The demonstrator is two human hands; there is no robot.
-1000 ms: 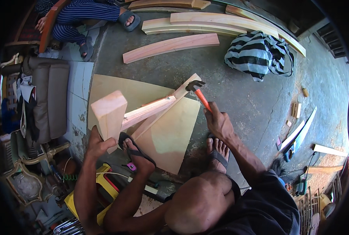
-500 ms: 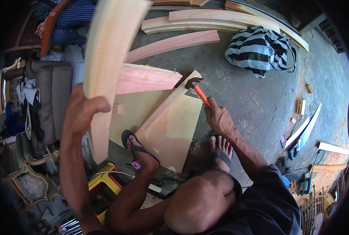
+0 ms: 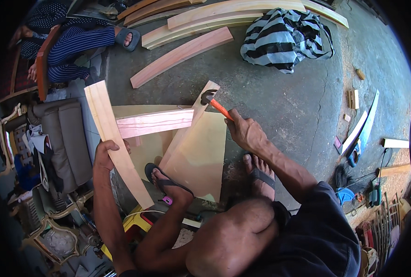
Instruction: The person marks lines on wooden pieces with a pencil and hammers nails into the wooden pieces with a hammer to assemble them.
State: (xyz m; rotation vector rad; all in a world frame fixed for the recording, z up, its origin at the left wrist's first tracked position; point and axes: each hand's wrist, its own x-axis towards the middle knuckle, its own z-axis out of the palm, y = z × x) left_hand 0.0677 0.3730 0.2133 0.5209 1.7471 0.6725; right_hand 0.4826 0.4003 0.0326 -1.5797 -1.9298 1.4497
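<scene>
My left hand [image 3: 105,154] grips a T-shaped wooden frame piece by its long board [image 3: 117,143], thumb across the face. From that board a shorter pinkish crosspiece [image 3: 155,123] sticks out to the right, its far end over or against a narrow plank [image 3: 180,137]. Closed round an orange-handled claw hammer [image 3: 221,109] is my right hand [image 3: 248,134]. The hammer's dark head is at the plank's far end; whether it touches I cannot tell. Beneath the plank lies a plywood sheet [image 3: 201,161] on the floor, between my sandalled feet.
Cut boards [image 3: 182,55] and a black-and-white striped bag [image 3: 286,41] lie at the back. A handsaw [image 3: 366,127] and wood offcuts [image 3: 353,99] are at right. Another person's striped leg [image 3: 81,44] shows at far left, above a grey cushion [image 3: 71,138]. A yellow stool [image 3: 136,224] stands near my left leg.
My left hand has lowered the T-shaped piece, which was held higher and closer to the camera. The hammer remains near the plank's far end. The whole view has shifted somewhat.
</scene>
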